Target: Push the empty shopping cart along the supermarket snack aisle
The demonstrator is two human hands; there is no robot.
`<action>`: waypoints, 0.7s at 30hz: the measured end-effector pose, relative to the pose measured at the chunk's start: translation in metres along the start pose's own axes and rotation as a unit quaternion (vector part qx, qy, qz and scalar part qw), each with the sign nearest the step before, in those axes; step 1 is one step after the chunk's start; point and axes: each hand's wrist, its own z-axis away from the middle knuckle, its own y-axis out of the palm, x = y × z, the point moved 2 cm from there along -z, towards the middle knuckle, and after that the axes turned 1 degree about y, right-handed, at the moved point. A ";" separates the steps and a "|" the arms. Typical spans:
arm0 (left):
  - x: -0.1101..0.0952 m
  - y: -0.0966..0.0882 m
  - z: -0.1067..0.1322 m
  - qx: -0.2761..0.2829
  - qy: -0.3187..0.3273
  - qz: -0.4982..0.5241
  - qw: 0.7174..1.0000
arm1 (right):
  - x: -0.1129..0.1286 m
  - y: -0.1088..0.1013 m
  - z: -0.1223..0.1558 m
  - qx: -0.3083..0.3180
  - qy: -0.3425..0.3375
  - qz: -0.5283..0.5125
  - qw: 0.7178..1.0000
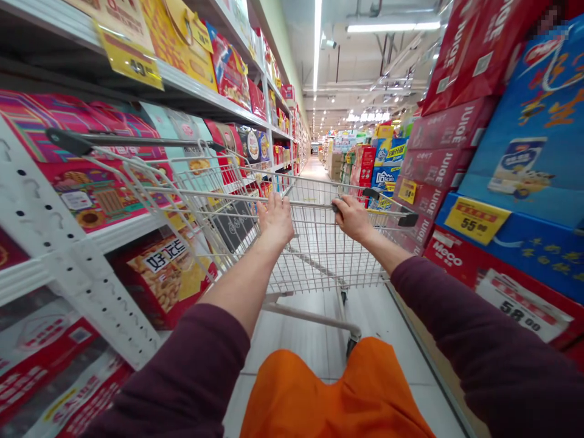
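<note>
Head view: wire shopping cart at centre, directly ahead of the body, on pale tiled floor. Apparently set crosswise, with dark bar at left end, beside shelving; dark corner piece at right, near red cartons. Contact at either end: cannot tell.

Right hand: grip closed, fingers wrapped on near rim of cart. Left hand: laid palm-down over same rim, fingers fairly straight; cannot tell if curled beneath.

Step in hand, by judgement: steering or turning cart in narrow aisle. Next move probably calls for a firmer left grip, then an even push or swing from both arms, with care for both ends.

Farther out: caster just beside orange trousers; packaged goods along shelving at left; blue carton and yellow price tag at right; aisle running straight on beyond cart.
</note>
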 end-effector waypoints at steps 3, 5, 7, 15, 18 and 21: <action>-0.002 -0.005 0.001 0.022 -0.003 -0.007 1.000 | -0.036 -0.015 0.017 0.018 0.050 0.023 0.998; -0.001 -0.007 0.003 0.028 -0.004 -0.007 1.000 | -0.053 -0.025 0.026 0.045 0.085 0.037 0.995; 0.003 -0.009 0.005 0.024 -0.013 -0.004 1.000 | -0.061 -0.034 0.031 0.070 0.111 0.044 0.990; 0.021 -0.005 0.006 -0.011 -0.086 0.002 0.996 | -0.041 -0.051 0.052 0.045 0.062 0.027 0.997; 0.028 -0.002 0.008 -0.040 -0.096 0.007 0.994 | -0.036 -0.055 0.059 0.032 0.049 0.004 0.998; 0.032 -0.002 0.010 -0.054 -0.090 0.019 0.994 | -0.032 -0.059 0.062 0.030 0.046 -0.010 0.998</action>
